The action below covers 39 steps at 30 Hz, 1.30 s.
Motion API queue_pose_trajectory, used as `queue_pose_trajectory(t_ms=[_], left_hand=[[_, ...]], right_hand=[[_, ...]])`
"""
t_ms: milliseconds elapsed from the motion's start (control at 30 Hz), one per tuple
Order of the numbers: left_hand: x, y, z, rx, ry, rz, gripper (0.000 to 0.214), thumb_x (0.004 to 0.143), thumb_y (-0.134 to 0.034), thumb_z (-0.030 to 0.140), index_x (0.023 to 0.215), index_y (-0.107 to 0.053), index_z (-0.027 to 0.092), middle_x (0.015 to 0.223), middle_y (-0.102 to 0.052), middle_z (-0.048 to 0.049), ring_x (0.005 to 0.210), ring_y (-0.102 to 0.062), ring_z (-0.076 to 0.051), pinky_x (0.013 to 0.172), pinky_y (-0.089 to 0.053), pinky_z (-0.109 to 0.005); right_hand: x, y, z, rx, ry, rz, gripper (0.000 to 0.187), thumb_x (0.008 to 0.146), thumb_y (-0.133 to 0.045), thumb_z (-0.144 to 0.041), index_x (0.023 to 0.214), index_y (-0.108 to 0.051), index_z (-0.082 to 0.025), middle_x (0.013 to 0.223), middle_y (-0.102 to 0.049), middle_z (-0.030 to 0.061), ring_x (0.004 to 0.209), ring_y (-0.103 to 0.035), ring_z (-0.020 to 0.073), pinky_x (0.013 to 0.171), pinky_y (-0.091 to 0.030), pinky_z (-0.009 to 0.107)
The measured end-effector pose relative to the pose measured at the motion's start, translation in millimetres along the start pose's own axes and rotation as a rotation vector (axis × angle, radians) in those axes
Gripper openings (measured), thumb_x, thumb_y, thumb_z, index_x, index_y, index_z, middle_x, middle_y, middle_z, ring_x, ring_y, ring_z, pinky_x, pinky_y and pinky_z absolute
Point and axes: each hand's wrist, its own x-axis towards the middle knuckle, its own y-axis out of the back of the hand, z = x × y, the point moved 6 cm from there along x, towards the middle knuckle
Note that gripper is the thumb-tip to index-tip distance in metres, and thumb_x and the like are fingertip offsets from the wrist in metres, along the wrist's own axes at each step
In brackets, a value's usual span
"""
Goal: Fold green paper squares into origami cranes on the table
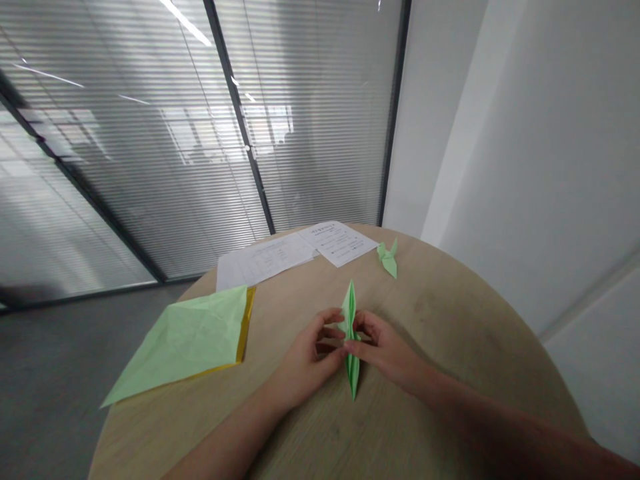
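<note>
A folded piece of green paper [353, 373] stands on edge between my hands, long and narrow, pointed at both ends, with its layers showing along the middle. My left hand [320, 347] grips it from the left, fingers curved and thumb against the folds. From the right, my right hand [377, 343] pinches the same paper, its thumb across the layers near the middle. The fingertips behind the paper are partly hidden. Beyond my hands lies a small finished-looking green origami figure [388, 259] with pointed tips.
A creased sheet of green paper [190, 333] lies at the left on a yellow sheet [245, 327], one corner reaching past the table edge. Printed white papers [270, 259] lie at the back of the round wooden table [450, 333]. Glass panels with blinds and a white wall stand behind.
</note>
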Motion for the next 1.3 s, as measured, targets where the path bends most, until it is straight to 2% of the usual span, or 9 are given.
queue_pose_trajectory(t_ms=[167,367,633,733,833,933,1033,1133,1300], left_hand=[[-2,0.2,8,0.094,-0.057,0.014,0.051,0.089,-0.056,0.017,0.138,-0.043,0.022,0.135,-0.058,-0.014,0.11,-0.064,-0.022,0.092,-0.056,-0.043],[-2,-2.4,19,0.333,-0.171,0.055,0.063,0.08,-0.05,0.005,0.14,-0.043,0.023,0.134,-0.061,-0.0121,0.117,-0.061,-0.024,0.097,-0.055,-0.046],[-1,-5.5,6,0.455,-0.209,0.206,0.063,0.082,-0.051,0.007,0.143,-0.04,0.02,0.146,-0.05,-0.0142,0.133,-0.05,-0.025,0.1,-0.054,-0.045],[2,-8.9,2,0.477,-0.223,0.2,0.067,0.081,-0.049,0.004,0.145,-0.038,0.021,0.146,-0.05,-0.0138,0.133,-0.051,-0.025,0.105,-0.051,-0.046],[2,-11.3,3,0.547,-0.267,0.22,0.072,0.079,-0.049,0.002,0.148,-0.036,0.02,0.147,-0.05,-0.0147,0.135,-0.048,-0.026,0.111,-0.044,-0.051],[1,-13.2,8,0.637,-0.345,0.262,0.074,0.077,-0.05,0.002,0.148,-0.038,0.02,0.148,-0.048,-0.0153,0.138,-0.045,-0.028,0.115,-0.038,-0.054],[-2,-14.0,14,0.685,-0.415,0.298,0.075,0.077,-0.05,0.002,0.149,-0.038,0.021,0.148,-0.048,-0.0153,0.138,-0.044,-0.029,0.115,-0.037,-0.054],[-2,-14.9,17,0.695,-0.416,0.284,0.078,0.076,-0.047,0.001,0.15,-0.037,0.021,0.148,-0.049,-0.0151,0.137,-0.045,-0.028,0.115,-0.039,-0.052],[-3,-18.3,17,0.704,-0.43,0.249,0.077,0.077,-0.043,-0.001,0.149,-0.04,0.023,0.147,-0.051,-0.0125,0.136,-0.047,-0.026,0.113,-0.042,-0.05]], right_hand=[[-1,0,-2,0.007,0.006,0.011,0.036,0.08,-0.076,-0.042,0.104,-0.058,-0.022,0.107,-0.065,0.0056,0.103,-0.063,0.0217,0.089,-0.052,0.037],[-3,-2,-4,0.005,-0.007,0.049,0.033,0.08,-0.074,-0.039,0.103,-0.058,-0.023,0.11,-0.065,0.0059,0.103,-0.064,0.0225,0.089,-0.052,0.038],[-6,-4,-7,-0.009,0.058,0.128,0.023,0.084,-0.065,-0.027,0.104,-0.055,-0.023,0.108,-0.066,0.0058,0.107,-0.063,0.0222,0.096,-0.048,0.039],[-5,-4,-9,0.062,0.063,0.193,0.033,0.081,-0.067,-0.025,0.111,-0.051,-0.023,0.114,-0.066,0.0075,0.11,-0.064,0.0229,0.098,-0.049,0.04],[-6,-5,-9,0.115,0.08,0.235,0.052,0.08,-0.068,-0.027,0.127,-0.045,-0.026,0.127,-0.062,0.0093,0.116,-0.062,0.0236,0.1,-0.049,0.041],[-10,-7,-9,0.109,0.078,0.253,0.066,0.082,-0.068,-0.032,0.142,-0.04,-0.028,0.145,-0.052,0.009,0.134,-0.05,0.025,0.112,-0.041,0.043],[-13,-11,-10,0.085,0.067,0.23,0.071,0.084,-0.065,-0.034,0.149,-0.037,-0.027,0.15,-0.049,0.0073,0.143,-0.04,0.0245,0.119,-0.032,0.043],[-14,-13,-12,0.059,0.069,0.224,0.071,0.085,-0.062,-0.029,0.151,-0.037,-0.028,0.149,-0.05,0.0056,0.143,-0.04,0.0227,0.12,-0.03,0.042],[-12,-8,-10,-0.02,0.04,0.291,0.067,0.086,-0.061,-0.032,0.15,-0.041,-0.028,0.145,-0.054,0.0058,0.143,-0.04,0.0232,0.122,-0.026,0.044]])
